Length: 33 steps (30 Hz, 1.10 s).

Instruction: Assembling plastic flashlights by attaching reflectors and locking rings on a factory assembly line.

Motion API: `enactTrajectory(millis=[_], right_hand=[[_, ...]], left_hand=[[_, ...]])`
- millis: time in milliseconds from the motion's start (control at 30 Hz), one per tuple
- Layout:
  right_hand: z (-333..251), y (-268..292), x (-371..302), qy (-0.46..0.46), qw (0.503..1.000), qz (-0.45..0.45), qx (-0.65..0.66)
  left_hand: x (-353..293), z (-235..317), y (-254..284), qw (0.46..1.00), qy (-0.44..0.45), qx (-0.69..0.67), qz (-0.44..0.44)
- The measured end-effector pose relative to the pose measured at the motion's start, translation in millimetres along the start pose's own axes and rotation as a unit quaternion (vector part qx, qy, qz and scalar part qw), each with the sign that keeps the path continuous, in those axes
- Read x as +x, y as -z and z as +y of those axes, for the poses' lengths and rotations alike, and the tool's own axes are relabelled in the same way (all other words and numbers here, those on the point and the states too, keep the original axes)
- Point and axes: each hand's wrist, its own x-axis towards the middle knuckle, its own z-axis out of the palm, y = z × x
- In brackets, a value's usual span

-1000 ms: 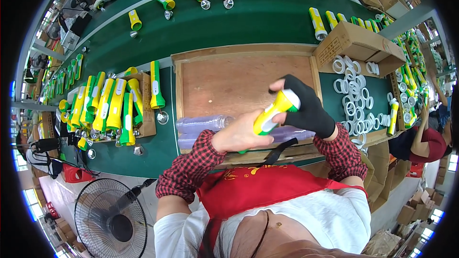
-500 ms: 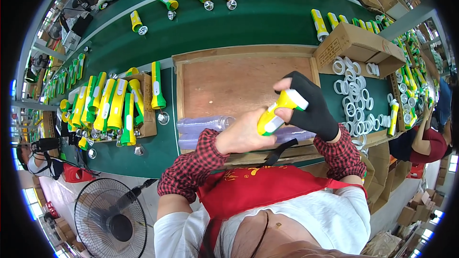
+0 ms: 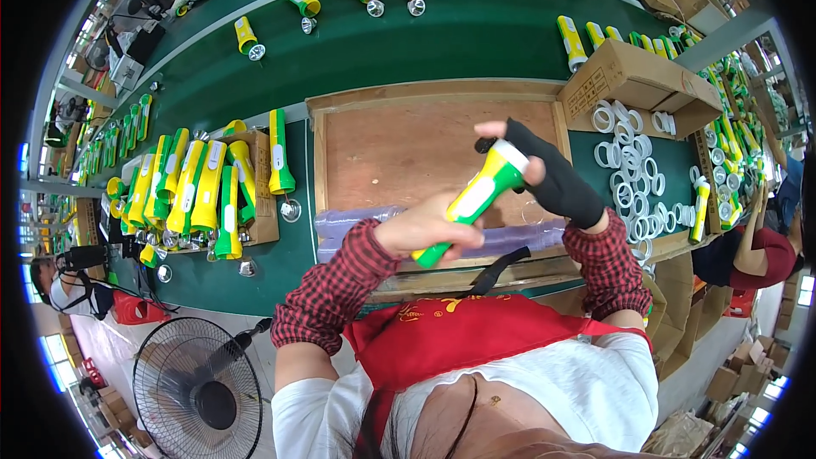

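A yellow and green flashlight [image 3: 480,195] slants across in front of me, its white-ringed head up and to the right. Around the lower part of its body my left hand [image 3: 429,225] is closed. My right hand [image 3: 557,174], in a black fingerless glove, is at the head end, with its thumb and fingers on either side of the white ring [image 3: 511,155]. The thumb is slightly blurred. Beneath the hands lie clear purplish plastic tubes [image 3: 361,221] along the near side of a wooden tray [image 3: 382,149].
To the left, a carton [image 3: 265,212] is heaped with flashlights [image 3: 204,187]. White rings [image 3: 629,170] lie scattered on the right beside an open cardboard box [image 3: 629,85]. Several flashlights lie across the green belt [image 3: 391,42]. A fan [image 3: 200,387] stands at lower left; co-workers sit nearby.
The flashlight has turned in my hands, now showing more green, and my left hand has slid lower and left along it. My right hand has shifted slightly, its fingers looser round the head.
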Motion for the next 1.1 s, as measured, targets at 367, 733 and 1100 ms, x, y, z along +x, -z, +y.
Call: enactTrajectory(millis=[367, 733, 1100], right_hand=[[48.6, -12.9, 12.6, -0.043, 0.992, 0.099, -0.071], [-24.6, -3.2, 1.9, 0.180, 0.978, -0.088, -0.060], [-24.2, -5.9, -3.9, 0.243, 0.969, -0.029, -0.029]], left_hand=[[27.1, -23.9, 13.6, 0.752, -0.098, 0.549, 0.350], [-5.5, -8.0, -19.5, 0.938, 0.021, -0.218, -0.269], [-13.5, 9.7, -29.8, 0.931, 0.071, -0.271, -0.234]])
